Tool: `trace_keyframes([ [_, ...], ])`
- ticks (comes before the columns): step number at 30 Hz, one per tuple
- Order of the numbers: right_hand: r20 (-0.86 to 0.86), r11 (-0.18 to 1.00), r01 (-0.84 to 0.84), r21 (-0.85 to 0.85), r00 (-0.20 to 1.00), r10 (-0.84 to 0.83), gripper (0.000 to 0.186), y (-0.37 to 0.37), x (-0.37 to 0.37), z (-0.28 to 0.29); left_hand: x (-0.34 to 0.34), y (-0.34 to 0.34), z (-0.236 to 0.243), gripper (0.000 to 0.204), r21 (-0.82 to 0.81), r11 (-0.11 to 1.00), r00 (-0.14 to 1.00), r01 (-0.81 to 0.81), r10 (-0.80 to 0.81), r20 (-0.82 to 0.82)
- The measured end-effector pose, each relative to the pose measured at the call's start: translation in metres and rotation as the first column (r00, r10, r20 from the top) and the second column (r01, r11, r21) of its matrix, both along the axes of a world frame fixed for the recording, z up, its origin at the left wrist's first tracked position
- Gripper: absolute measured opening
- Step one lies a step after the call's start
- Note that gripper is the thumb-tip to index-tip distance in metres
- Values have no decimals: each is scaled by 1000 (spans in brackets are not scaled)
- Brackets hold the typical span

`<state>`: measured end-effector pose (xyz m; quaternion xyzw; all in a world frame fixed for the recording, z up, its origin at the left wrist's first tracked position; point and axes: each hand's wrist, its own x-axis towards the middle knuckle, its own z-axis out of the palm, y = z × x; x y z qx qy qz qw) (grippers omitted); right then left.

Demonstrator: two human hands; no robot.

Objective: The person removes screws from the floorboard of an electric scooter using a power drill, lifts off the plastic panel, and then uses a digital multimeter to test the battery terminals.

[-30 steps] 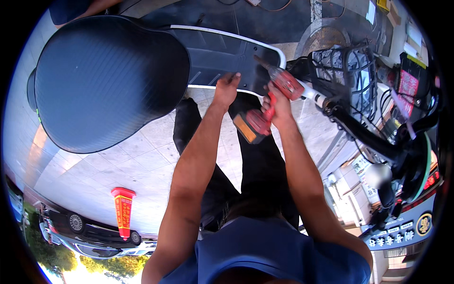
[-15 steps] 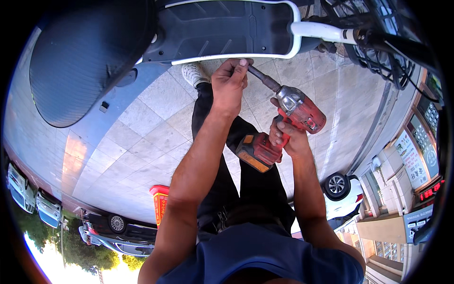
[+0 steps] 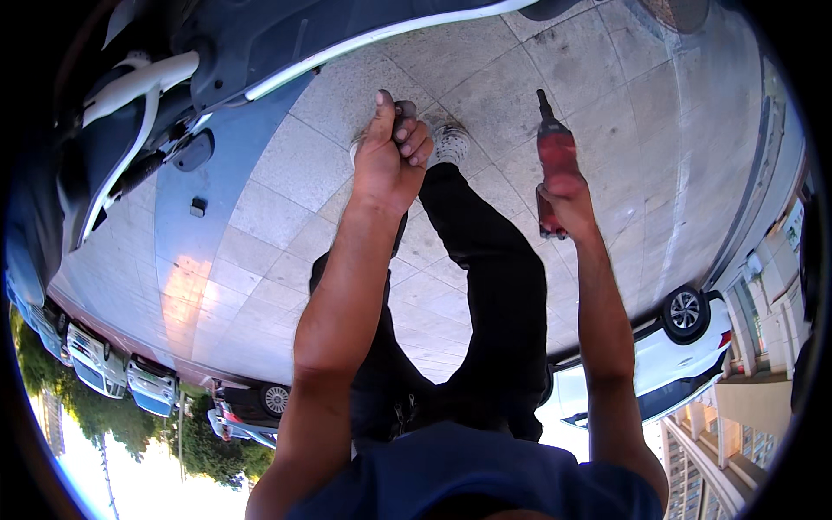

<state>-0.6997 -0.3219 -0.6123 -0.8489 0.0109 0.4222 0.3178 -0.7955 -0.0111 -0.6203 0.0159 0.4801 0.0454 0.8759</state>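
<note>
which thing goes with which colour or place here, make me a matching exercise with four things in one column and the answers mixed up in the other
Things
1. power tool
2. trousers
3. shirt
4. footboard

Colours and places
A. blue, at the bottom of the picture
B. at the top of the picture, with a white edge
C. red and dark, in the right hand
D. black, in the middle part of the picture

Right pairs: 1-C, 2-D, 3-A, 4-B
</note>
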Motion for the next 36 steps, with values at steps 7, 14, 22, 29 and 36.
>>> trace_keyframes([
  [7, 16, 875, -393, -282, 910, 414, 64, -72, 11, -189, 49, -91, -181, 31, 432, 615, 752, 659, -527, -397],
  [14, 271, 876, -104, -472, 928, 255, 51, -96, -28, -315, 81, -115, -290, 28, 596, 396, 680, 698, -628, -379],
  [22, 230, 939, 317, 130, 912, -340, 33, -61, 56, -279, 90, -47, -148, 23, 715, 332, 658, 615, -715, -235],
  [29, 968, 795, -557, 239, 204, -149, 31, 197, 108, -16, -16, 116, -56, 25, 839, 505, 970, 203, -223, -100],
  [36, 414, 332, -288, -898, -307, 857, 63, 297, 145, -4, -132, 245, -80, 39, 666, -113, 660, 738, 329, -676],
])
